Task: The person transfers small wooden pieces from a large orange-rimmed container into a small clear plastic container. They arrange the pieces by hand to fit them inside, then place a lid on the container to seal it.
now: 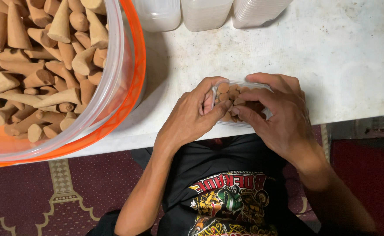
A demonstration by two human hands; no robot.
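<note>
Both hands curl round a small clear box (241, 103) packed w/ brown cones, at the table's (340, 57) near edge. Left hand (191, 117): fingers bent, tips pressing box's left end. Right hand (279, 114): fingers arched over the top, pinching cones inside. Big tub of cones (47, 70) fills the table's left end; clear containers (205, 13) line the far edge.

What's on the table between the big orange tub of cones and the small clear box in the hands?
In the head view, only bare white tabletop lies between the tub and the box.
</note>
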